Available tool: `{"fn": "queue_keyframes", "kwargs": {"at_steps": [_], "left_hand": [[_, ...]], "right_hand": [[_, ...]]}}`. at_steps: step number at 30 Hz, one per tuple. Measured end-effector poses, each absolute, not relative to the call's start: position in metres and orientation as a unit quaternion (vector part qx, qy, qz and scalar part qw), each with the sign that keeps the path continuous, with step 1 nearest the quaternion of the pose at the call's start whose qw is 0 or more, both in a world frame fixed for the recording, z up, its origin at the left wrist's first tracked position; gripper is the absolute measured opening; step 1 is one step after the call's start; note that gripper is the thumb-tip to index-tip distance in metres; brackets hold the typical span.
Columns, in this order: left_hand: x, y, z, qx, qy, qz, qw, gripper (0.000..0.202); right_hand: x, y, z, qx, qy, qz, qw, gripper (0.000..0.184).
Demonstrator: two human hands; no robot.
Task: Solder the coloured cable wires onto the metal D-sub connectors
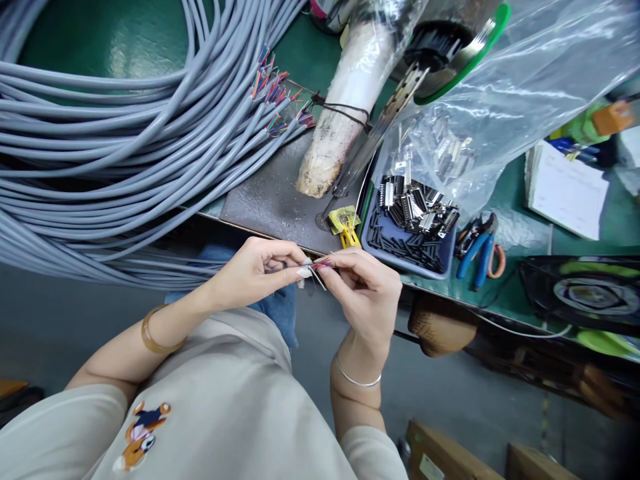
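Note:
My left hand [260, 270] and my right hand [367, 290] meet in front of the bench edge, both pinched on the stripped end of a grey cable. Thin coloured wires [320, 265] fan out between the fingertips. The left hand grips the cable sheath; the right thumb and fingers pinch the fine wire ends. A bangle sits on the left wrist and a thin silver bracelet on the right.
A big coil of grey cables [100, 133] with stripped coloured ends fills the left of the green bench. A blue tray [407, 233] holds several metal connectors and black parts. Blue-handled pliers [477, 250], a plastic bag [500, 93] and a yellow tool [346, 227] lie nearby.

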State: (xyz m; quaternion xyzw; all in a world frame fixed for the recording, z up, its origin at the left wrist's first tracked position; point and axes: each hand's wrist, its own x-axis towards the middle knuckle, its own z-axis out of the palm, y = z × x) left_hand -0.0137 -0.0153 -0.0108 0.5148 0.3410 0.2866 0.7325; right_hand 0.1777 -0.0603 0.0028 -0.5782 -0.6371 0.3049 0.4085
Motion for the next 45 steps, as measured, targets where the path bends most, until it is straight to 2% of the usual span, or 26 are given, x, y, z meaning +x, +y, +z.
{"fn": "queue_keyframes", "kwargs": {"at_steps": [6,15,25,29,35,41,45], "left_hand": [[-0.011,-0.016,-0.012,0.568,0.346,0.279,0.693,0.020],[-0.010,-0.019,-0.015,0.667,0.316,0.305,0.602,0.006],[-0.001,-0.024,-0.014,0.722,0.310,0.388,0.482,0.015],[0.004,-0.031,-0.014,0.701,0.330,0.432,0.462,0.017],[0.009,-0.042,-0.018,0.641,0.355,0.471,0.491,0.008],[0.007,-0.041,-0.015,0.602,0.339,0.483,0.537,0.011],[0.005,-0.039,-0.014,0.532,0.374,0.469,0.598,0.014]], "right_hand": [[0.179,-0.062,0.003,-0.572,-0.652,0.293,0.402,0.007],[0.177,-0.059,0.000,-0.587,-0.532,0.456,0.405,0.009],[0.175,-0.056,-0.006,-0.543,-0.461,0.557,0.426,0.025],[0.172,-0.058,-0.008,-0.549,-0.469,0.538,0.434,0.023],[0.166,-0.061,-0.003,-0.564,-0.507,0.465,0.456,0.013],[0.168,-0.061,-0.002,-0.571,-0.534,0.419,0.461,0.013],[0.179,-0.062,-0.001,-0.602,-0.498,0.292,0.552,0.018]]}}
